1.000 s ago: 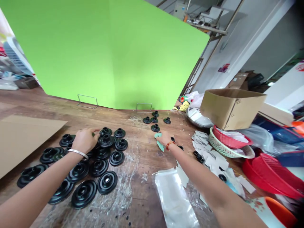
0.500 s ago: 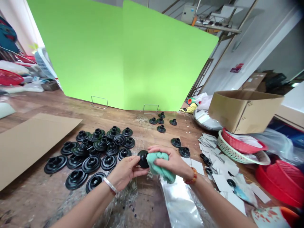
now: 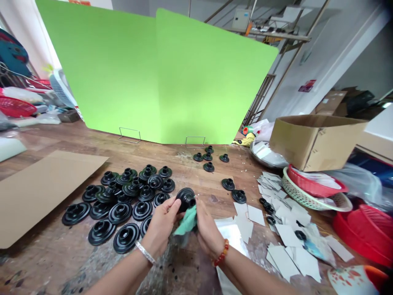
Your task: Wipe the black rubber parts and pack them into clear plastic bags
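A: Head view, first entry?
B: Left hand (image 3: 161, 223): grip closed at the fingertips on one black round part (image 3: 186, 198), held up off the surface (image 3: 190, 176).
A: Second entry?
B: Right hand (image 3: 207, 233): grip closed on a green cloth (image 3: 187, 221), pressed to the part's underside, just below the left grip.
A: Surroundings?
B: Heap of black parts (image 3: 129, 196) left of the left grip, lying on the surface. Pair of black parts (image 3: 233, 190) beyond and right of the right grip, apart. Clear bag (image 3: 233, 233) beside the right grip. White cards (image 3: 285, 233) farther right.
A: Step in hand?
B: Judged as wiping of the held part, cloth in contact.
A: Next move?
B: Probably calls for turning the part within the left grip to present unwiped faces, with a firm pinch on the rim.
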Available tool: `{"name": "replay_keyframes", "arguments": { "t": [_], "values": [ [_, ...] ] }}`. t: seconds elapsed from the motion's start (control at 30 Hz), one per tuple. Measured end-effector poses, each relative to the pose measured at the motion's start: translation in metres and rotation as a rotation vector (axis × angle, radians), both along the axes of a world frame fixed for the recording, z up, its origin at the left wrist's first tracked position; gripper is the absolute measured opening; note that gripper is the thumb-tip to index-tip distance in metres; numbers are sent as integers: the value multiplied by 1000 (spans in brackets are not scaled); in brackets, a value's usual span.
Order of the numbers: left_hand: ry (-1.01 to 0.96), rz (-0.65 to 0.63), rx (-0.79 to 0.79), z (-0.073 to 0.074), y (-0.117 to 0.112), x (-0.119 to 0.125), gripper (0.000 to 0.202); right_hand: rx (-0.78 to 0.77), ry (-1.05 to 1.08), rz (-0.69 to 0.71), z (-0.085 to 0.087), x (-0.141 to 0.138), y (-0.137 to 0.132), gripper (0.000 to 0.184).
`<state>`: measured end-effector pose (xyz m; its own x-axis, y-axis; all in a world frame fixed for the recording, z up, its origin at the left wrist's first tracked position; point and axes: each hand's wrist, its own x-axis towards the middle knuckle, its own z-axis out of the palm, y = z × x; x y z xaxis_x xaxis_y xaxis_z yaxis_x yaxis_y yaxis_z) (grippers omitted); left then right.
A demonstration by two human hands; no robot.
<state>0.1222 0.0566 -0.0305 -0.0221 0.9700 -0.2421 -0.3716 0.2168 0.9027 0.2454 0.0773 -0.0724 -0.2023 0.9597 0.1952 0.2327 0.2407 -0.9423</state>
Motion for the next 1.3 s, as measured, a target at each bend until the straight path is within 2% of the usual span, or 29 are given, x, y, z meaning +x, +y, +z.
{"name": "replay_keyframes", "arguments": {
  "t": [0.1,0.17,0.2,0.27,0.3,0.33,0.37,0.47,0.57,0.67,0.73,0.77,0.83,0.9,0.97,1.03,1.1,1.17,1.23,1.3],
  "values": [
    [294,73,13,3,8,-17,36,-125,-69,126,4,-5,-15,29],
    [562,135,75,7,16,-42,36,-148,-153,176,15,2,-8,20],
    [699,163,98,9,20,-57,37,-122,-212,151,21,9,2,24],
    [976,186,122,11,27,-91,42,-18,-387,-8,33,30,32,42],
    [1115,203,111,11,29,-108,40,-13,-546,-93,38,44,51,45],
    [1242,202,83,10,31,-123,38,-31,-740,-175,42,58,70,40],
    [1345,195,56,7,31,-136,37,-64,-811,-222,45,72,88,35],
    [1510,128,22,-4,30,-160,37,-168,-915,-302,45,104,130,27],
    [1620,79,159,-16,30,-167,38,-233,-974,-301,39,115,146,27],
    [1704,200,333,-19,29,-161,37,-241,-1026,-280,33,110,143,24],
    [1598,273,384,-13,26,-145,35,-197,-1040,-257,34,99,134,22],
    [1476,270,390,-10,22,-133,34,-166,-1039,-236,36,91,127,21],
    [1112,139,328,-2,16,-101,33,-61,-971,-139,42,72,106,23],
    [611,-42,111,1,9,-67,39,100,-794,32,51,52,78,31],
    [161,-155,-62,0,6,-39,39,232,-608,204,59,37,48,36],
    [-109,-202,-131,-5,4,-22,36,264,-534,347,64,30,25,39],
    [-191,-168,-131,-10,3,-14,31,253,-481,356,67,29,10,42],
    [-158,-114,-97,-14,1,-11,27,265,-405,218,67,31,4,41],
    [-70,-121,-40,-17,-2,-6,26,308,-363,131,64,31,4,34],
    [18,-172,6,-17,-7,0,24,334,-380,184,59,28,9,25]
  ]
}}
